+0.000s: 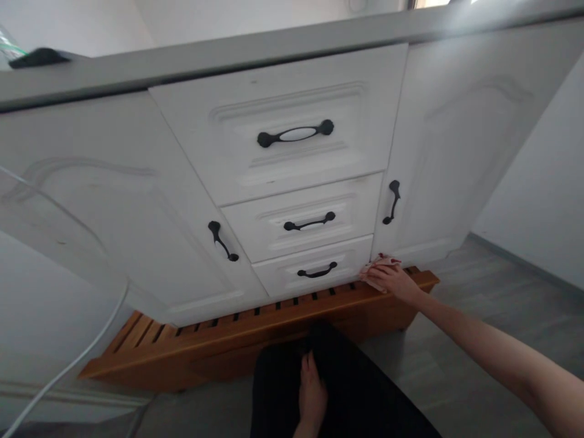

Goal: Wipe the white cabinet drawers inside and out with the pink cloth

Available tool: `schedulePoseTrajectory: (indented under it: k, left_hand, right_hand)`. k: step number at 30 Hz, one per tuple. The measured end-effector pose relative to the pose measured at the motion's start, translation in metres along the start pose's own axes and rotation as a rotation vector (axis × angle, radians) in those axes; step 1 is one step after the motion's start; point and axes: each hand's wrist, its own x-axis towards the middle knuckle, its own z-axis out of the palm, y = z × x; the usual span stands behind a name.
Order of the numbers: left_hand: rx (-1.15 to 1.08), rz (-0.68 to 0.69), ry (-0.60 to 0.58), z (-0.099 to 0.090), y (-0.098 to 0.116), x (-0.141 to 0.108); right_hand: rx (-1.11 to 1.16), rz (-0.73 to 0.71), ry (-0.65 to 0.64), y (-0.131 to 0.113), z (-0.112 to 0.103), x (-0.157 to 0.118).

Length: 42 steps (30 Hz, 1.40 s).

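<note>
**Cloth wiping at cabinet base**

Left hand (312, 389) rests flat, fingers loosely together, on the dark-clothed lap, bottom centre. Right hand (393, 281) presses a pink cloth (379, 265) against the lower corner of the right cabinet door (449, 152), beside the bottom drawer (314, 271), just above the wooden slatted rack (255, 319). Step looks like wiping the door's lower edge; continuing calls for steady pressure. No readable writing.

We see three drawers stacked one above the other: the top drawer (292, 121), the middle drawer (303, 216), the bottom drawer (314, 267). A left door (114, 213) is beside them on one side, a right door (451, 158) on the other. A slatted step (255, 325) lies on the floor (479, 292) in front of them. Our right hand (393, 280) presses a cloth (378, 267) where the bottom drawer meets the right door. Our left hand (312, 392) rests on our lap (356, 389).
</note>
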Motion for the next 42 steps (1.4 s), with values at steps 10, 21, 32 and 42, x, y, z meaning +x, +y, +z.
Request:
schedulePoseTrajectory:
  k: [10,21,32,42]
  left_hand:
    - [-0.253,0.194,0.300,-0.002,0.013,-0.016]
    - [-0.589,0.672,0.053,-0.028,0.198,-0.091]
    - [-0.748,0.647,-0.050,-0.041,0.231,-0.108]
    - [-0.544,0.738,-0.388,-0.059,0.216,-0.069]
  right_hand:
    - [0.933,0.976,0.404,-0.042,-0.010,-0.118]
    - [1.572,1.172,0.428,-0.138,-0.090,-0.138]
    - [1.361,0.833,0.138,-0.149,-0.148,-0.131]
    - [0.939,0.650,-0.162,-0.088,-0.186,-0.147]
